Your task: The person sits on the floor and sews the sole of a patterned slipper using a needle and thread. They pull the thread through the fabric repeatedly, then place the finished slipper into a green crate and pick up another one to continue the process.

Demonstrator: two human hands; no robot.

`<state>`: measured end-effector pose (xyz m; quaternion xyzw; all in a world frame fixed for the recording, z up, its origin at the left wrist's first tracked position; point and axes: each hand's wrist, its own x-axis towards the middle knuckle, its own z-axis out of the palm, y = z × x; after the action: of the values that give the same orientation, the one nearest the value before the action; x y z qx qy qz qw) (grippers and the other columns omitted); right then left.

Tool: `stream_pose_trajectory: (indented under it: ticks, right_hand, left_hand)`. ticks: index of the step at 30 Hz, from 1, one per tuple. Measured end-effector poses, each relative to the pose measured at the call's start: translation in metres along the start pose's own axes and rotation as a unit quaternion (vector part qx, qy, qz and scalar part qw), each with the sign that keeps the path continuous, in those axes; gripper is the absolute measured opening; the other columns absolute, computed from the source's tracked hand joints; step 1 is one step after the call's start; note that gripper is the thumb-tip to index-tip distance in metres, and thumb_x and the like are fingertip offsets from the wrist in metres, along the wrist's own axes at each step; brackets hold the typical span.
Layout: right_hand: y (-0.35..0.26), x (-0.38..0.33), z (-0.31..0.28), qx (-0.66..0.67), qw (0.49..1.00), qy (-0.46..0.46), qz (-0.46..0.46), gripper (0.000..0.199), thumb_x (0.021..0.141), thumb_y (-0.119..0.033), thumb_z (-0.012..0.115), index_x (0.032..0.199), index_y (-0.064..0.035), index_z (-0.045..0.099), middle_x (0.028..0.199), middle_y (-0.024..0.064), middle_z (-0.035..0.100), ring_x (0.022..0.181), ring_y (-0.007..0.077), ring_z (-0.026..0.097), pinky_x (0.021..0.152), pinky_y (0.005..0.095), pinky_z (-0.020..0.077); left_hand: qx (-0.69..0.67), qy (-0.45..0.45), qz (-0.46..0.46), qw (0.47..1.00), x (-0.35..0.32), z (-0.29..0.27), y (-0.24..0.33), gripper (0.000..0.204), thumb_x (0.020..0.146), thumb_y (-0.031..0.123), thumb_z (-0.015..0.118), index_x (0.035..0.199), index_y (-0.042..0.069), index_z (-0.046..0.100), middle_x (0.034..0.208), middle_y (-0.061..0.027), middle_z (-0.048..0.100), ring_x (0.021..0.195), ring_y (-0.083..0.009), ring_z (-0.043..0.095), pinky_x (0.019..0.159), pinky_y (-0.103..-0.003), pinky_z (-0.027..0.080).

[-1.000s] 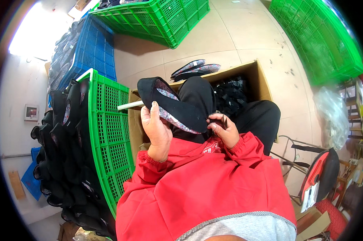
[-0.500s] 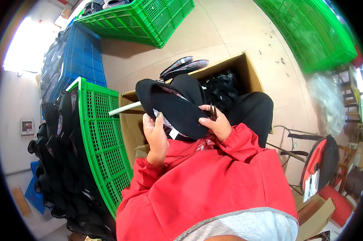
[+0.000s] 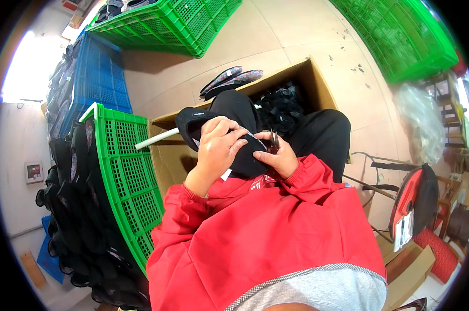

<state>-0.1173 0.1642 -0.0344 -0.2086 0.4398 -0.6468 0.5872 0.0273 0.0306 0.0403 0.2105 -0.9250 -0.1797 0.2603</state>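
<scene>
A black cloth shoe (image 3: 246, 165) with a patterned lining lies over my lap, a small white tag (image 3: 225, 174) hanging at its near edge. My left hand (image 3: 216, 147) is on top of the shoe, thumb and fingers pinched together at the lined edge of its opening; part of the shoe is hidden beneath it. My right hand (image 3: 278, 158) grips the shoe's right side between thumb and forefinger. Tucked in that same hand is a pair of thread snips (image 3: 274, 140), its dark points directed away from me.
Beyond my knees stands a cardboard box (image 3: 321, 85) holding black scraps (image 3: 281, 108). Two lined shoes (image 3: 232, 80) lie on the floor past it. At left, a green crate (image 3: 128, 171) borders many hanging black shoes (image 3: 76, 207). A white pipe (image 3: 156, 139) juts beside it. A round-seated chair (image 3: 416, 202) is right.
My left hand has moved from the shoe's near left side up onto its top, fingers now pinching the opening's edge. The right hand keeps its hold with the snips.
</scene>
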Motion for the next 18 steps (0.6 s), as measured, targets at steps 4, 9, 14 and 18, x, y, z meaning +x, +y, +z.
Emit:
stream_pose_trajectory:
  ticks: [4, 9, 14, 18]
  right_hand:
    - [0.005, 0.001, -0.008, -0.046, 0.999, 0.01, -0.009, 0.048, 0.08, -0.002, 0.079, 0.123, -0.0059, 0.059, 0.09, -0.0066, 0.057, 0.075, 0.0014, 0.049, 0.068, 0.0168, 0.043]
    - [0.013, 0.005, -0.018, -0.07, 0.997, -0.01, -0.008, 0.047, 0.082, -0.006, 0.079, 0.124, -0.0066, 0.059, 0.089, -0.0079, 0.056, 0.076, 0.0008, 0.048, 0.068, 0.0163, 0.0413]
    - [-0.006, 0.007, -0.028, -0.206, 0.978, -0.024, -0.032, 0.046, 0.092, -0.016, 0.071, 0.132, -0.0051, 0.052, 0.089, -0.0041, 0.058, 0.082, 0.0062, 0.054, 0.074, 0.0212, 0.0462]
    - [-0.012, 0.013, -0.046, -0.256, 0.966, -0.022, -0.03, 0.04, 0.102, -0.026, 0.054, 0.134, -0.0036, 0.045, 0.1, 0.0091, 0.065, 0.083, 0.0127, 0.06, 0.076, 0.0278, 0.0504]
  left_hand:
    - [-0.018, -0.021, -0.002, 1.0, 0.004, 0.006, -0.002, 0.016, 0.071, 0.013, 0.078, 0.087, 0.01, 0.075, 0.091, -0.0035, 0.063, 0.096, -0.0256, 0.06, 0.087, -0.038, 0.046]
    - [-0.032, -0.004, 0.005, 0.999, 0.005, 0.016, 0.0, 0.01, 0.075, 0.009, 0.074, 0.084, 0.007, 0.07, 0.092, -0.0062, 0.062, 0.095, -0.0278, 0.059, 0.085, -0.039, 0.045]
    - [-0.034, -0.019, -0.003, 0.999, 0.005, 0.018, 0.001, 0.008, 0.08, 0.007, 0.069, 0.085, 0.004, 0.063, 0.092, -0.0087, 0.062, 0.093, -0.0297, 0.059, 0.084, -0.039, 0.045]
    - [-0.032, -0.028, -0.004, 0.999, 0.007, 0.018, 0.004, 0.007, 0.081, 0.007, 0.067, 0.084, 0.004, 0.061, 0.091, -0.0082, 0.062, 0.091, -0.0291, 0.059, 0.082, -0.039, 0.044]
